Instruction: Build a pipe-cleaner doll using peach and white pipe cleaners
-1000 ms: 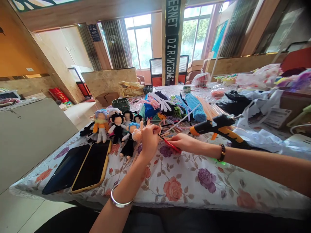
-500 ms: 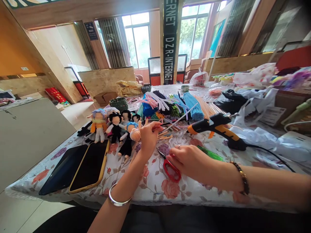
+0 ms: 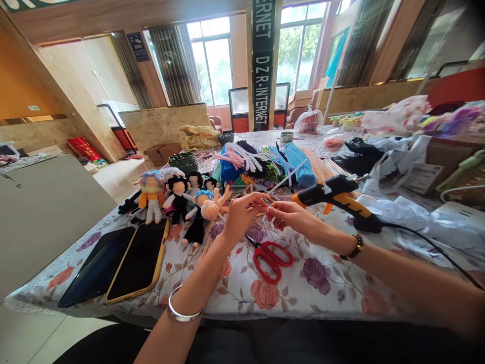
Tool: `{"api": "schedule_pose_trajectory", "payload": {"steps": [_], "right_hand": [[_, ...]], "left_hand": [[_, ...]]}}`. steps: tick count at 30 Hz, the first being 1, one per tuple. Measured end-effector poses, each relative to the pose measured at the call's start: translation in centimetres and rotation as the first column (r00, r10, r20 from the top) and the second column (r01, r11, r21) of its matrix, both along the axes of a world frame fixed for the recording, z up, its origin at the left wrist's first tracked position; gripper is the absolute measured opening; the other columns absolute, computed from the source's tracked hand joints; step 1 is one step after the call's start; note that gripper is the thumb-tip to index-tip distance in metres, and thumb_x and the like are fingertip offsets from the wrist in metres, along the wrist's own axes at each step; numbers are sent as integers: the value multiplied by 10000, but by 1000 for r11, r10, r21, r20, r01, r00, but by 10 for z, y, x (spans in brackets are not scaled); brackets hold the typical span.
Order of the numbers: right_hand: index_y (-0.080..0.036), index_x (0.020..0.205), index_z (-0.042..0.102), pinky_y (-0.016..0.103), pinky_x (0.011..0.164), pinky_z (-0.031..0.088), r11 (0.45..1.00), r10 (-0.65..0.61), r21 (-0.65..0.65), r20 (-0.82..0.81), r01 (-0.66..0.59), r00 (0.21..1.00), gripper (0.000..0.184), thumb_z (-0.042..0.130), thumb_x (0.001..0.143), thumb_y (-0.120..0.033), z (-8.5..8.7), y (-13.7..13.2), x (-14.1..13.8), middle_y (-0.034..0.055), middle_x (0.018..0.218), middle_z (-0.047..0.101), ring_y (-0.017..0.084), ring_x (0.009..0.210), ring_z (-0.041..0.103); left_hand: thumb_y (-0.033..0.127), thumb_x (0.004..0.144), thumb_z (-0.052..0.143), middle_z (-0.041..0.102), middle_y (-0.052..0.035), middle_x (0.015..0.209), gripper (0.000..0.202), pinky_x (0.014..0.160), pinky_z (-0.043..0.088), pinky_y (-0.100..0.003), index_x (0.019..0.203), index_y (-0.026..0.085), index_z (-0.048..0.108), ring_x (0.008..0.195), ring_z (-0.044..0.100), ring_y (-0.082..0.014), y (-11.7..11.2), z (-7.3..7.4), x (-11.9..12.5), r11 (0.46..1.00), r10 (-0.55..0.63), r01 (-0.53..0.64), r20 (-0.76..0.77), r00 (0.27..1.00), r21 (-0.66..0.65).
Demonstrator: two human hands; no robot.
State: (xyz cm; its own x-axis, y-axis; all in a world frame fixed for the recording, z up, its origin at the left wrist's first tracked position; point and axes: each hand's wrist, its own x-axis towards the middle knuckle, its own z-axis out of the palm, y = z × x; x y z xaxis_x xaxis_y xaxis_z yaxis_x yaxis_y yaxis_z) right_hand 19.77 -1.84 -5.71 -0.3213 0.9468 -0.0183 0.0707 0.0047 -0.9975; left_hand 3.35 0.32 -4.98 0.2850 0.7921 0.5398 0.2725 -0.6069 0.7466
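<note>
My left hand (image 3: 239, 216) and my right hand (image 3: 291, 214) meet above the flowered tablecloth (image 3: 326, 283), both pinching a thin pale pipe cleaner (image 3: 265, 204) between their fingertips. Red-handled scissors (image 3: 271, 257) lie on the cloth just below the hands, free of either one. A row of small pipe-cleaner dolls (image 3: 178, 198) stands left of my left hand. A black and orange glue gun (image 3: 335, 196) rests to the right of my right hand, its cord trailing right.
Two phones (image 3: 125, 261) lie face up at the near left edge. A heap of coloured pipe cleaners (image 3: 265, 165) sits behind the hands, with a green basket (image 3: 183, 162) to its left. Plastic bags (image 3: 394, 151) and a cardboard box crowd the right side.
My right hand set the red scissors down on the cloth and rose to join the left hand on the pipe cleaner. The left hand stayed about where it was.
</note>
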Motion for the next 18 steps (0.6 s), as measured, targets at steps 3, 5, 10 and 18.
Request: {"api": "schedule_pose_trajectory", "payload": {"steps": [3, 5, 10, 18], "right_hand": [[-136, 734, 550, 224, 521, 360, 997, -47, 53, -32, 49, 998, 491, 657, 660, -609, -1, -4, -2, -10, 686, 545, 63, 544, 462], [-138, 731, 555, 233, 529, 352, 988, -104, 110, -27, 106, 994, 477, 628, 690, -608, -2, -6, -3, -21, 633, 519, 71, 536, 446], [-144, 744, 568, 246, 526, 347, 969, -157, 197, 27, 148, 987, 473, 589, 717, -616, -4, -5, -2, -32, 566, 487, 93, 522, 437], [-160, 800, 597, 239, 521, 345, 937, -183, 337, 250, 91, 951, 351, 499, 847, -494, -4, -8, 5, -9, 582, 540, 116, 527, 490]], "left_hand": [[187, 676, 719, 709, -19, 889, 244, 700, 506, -236, 915, 220, 692, 768, 645, -141, 2, 0, 1, 998, 67, -66, 42, 997, -18], [213, 691, 708, 701, -31, 921, 234, 666, 494, -230, 924, 208, 680, 735, 631, -132, 2, 2, 2, 987, 155, -152, 69, 985, -48], [337, 774, 632, 669, -16, 748, 175, 599, 439, -217, 813, 172, 672, 641, 580, -115, 1, 2, 4, 971, 220, -206, 118, 968, -118], [452, 705, 684, 581, 4, 609, 310, 528, 371, -208, 744, 145, 700, 558, 476, -87, 6, -6, 8, 935, 66, 26, 245, 967, -355]]}}
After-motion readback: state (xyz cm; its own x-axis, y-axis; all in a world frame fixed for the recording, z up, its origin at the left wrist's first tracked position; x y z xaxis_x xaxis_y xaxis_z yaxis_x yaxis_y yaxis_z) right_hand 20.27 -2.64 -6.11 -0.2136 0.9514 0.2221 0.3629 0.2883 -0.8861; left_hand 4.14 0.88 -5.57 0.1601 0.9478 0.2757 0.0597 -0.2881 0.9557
